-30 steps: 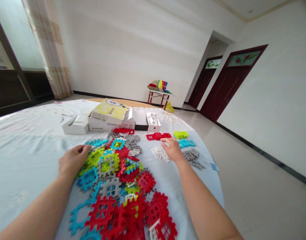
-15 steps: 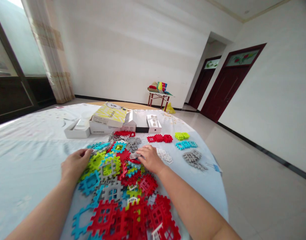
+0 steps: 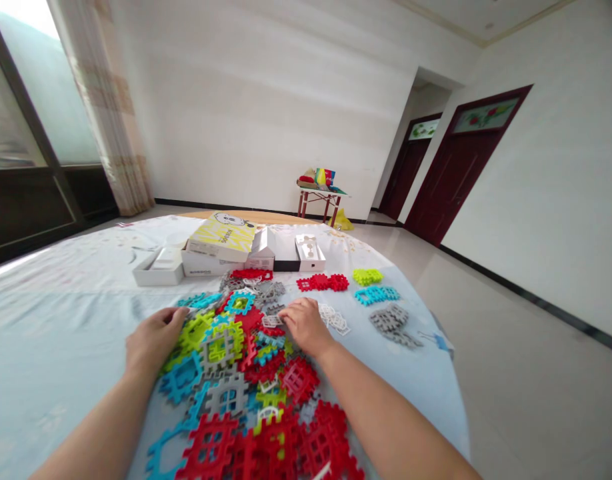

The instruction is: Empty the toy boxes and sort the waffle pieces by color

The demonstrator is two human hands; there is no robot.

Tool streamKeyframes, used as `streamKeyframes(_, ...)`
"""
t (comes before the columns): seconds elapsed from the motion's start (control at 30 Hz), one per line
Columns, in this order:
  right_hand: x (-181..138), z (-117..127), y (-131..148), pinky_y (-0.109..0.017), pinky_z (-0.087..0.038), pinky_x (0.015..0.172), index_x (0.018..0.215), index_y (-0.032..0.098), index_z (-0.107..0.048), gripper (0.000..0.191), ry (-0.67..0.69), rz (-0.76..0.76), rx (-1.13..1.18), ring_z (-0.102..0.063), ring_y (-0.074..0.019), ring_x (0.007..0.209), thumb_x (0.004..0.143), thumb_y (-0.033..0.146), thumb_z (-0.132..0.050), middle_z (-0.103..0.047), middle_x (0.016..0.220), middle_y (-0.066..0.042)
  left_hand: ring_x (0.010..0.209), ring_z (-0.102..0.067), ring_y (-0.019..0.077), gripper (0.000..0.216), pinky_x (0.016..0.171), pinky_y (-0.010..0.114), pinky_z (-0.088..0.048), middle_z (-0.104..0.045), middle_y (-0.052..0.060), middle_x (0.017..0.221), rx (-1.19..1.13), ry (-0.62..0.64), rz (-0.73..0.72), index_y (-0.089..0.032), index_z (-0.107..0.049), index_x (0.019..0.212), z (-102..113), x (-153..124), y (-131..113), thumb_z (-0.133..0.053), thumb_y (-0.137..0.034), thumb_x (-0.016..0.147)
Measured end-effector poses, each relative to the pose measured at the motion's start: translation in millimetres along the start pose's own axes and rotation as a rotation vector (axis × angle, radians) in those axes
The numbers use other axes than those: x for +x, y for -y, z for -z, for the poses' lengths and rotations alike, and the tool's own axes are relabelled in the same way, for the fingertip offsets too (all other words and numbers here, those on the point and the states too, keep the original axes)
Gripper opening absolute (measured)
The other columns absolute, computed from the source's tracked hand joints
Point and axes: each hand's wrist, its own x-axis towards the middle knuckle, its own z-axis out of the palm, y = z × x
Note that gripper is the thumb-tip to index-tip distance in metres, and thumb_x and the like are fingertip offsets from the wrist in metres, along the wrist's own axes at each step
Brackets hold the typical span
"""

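Observation:
A heap of notched plastic building pieces in red, blue, green, grey and white lies before me. My right hand (image 3: pixel 306 323) is over its far right part, fingers closed on a small white lattice piece (image 3: pixel 273 321). At the heap's left edge, my left hand (image 3: pixel 156 333) rests beside green pieces (image 3: pixel 193 331) with thumb and fingers together; whatever they hold, if anything, is hidden. Red window pieces (image 3: pixel 211 443) lie nearest me, and a blue-framed piece (image 3: pixel 240 303) sits near the far end.
Sorted groups lie to the right: red pieces (image 3: pixel 322 283), green pieces (image 3: pixel 367 277), blue pieces (image 3: pixel 377 295), grey pieces (image 3: pixel 391 321) and white pieces (image 3: pixel 335 319). Behind the heap stand a yellow-and-white box (image 3: pixel 221 239) and open white boxes (image 3: pixel 159 270). The round table's edge curves at right.
My right hand has drawn slightly toward me, and the white lattice piece at its fingertips now shows more plainly. My left hand stays beside the heap. The view has shifted a little.

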Motion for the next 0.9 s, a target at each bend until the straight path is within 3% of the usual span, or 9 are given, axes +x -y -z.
streamKeyframes(0.2,1,14,-11,-0.031,-0.036,0.087,0.093,0.024,-0.067,0.021,-0.065,-0.131,0.046,-0.054,-0.0164,0.092,0.085,0.015,-0.051,-0.069,0.092,-0.001,0.085,-0.058,0.0248,0.048,0.065,0.030,-0.038,-0.068,0.007,0.094,-0.005,-0.001,-0.009,-0.024,-0.065,0.103,-2,3,5,-0.038,-0.054,0.078)
streamKeyframes(0.43,-1,61,-38,-0.031,-0.040,0.086,0.087,0.023,-0.069,0.025,-0.061,-0.343,0.039,-0.057,-0.0171,0.093,0.080,0.011,-0.049,-0.070,0.090,-0.001,0.085,-0.058,0.0237,0.049,0.065,0.029,-0.038,-0.067,0.007,0.094,-0.003,0.001,-0.008,-0.024,-0.065,0.104,-6,11,11,-0.037,-0.055,0.078)
streamKeyframes(0.53,-5,70,-46,-0.033,-0.040,0.087,0.087,0.022,-0.070,0.025,-0.052,-0.412,-0.022,-0.057,-0.0190,0.094,0.078,0.010,-0.050,-0.070,0.089,-0.002,0.084,-0.058,0.0240,0.049,0.064,0.029,-0.038,-0.067,0.007,0.093,-0.008,-0.010,-0.019,-0.023,-0.066,0.103,-6,10,10,-0.039,-0.055,0.077)
streamKeyframes(0.63,-6,63,-42,-0.034,-0.038,0.090,0.091,0.022,-0.069,0.026,-0.049,-0.367,-0.035,-0.055,-0.0194,0.098,0.078,0.010,-0.051,-0.070,0.093,-0.002,0.082,-0.058,0.0243,0.049,0.064,0.029,-0.039,-0.068,0.007,0.088,-0.018,-0.029,-0.027,-0.023,-0.067,0.101,-5,9,10,-0.041,-0.055,0.077)
streamKeyframes(0.9,3,17,3,-0.037,-0.033,0.095,0.102,0.028,-0.066,0.028,0.159,0.014,0.035,-0.048,-0.0200,0.109,0.076,0.016,-0.061,-0.066,0.108,0.001,0.081,-0.060,0.0244,0.048,0.064,0.031,-0.042,-0.068,0.008,0.087,-0.035,-0.041,-0.052,-0.021,-0.068,0.100,-6,8,12,-0.040,-0.054,0.077)
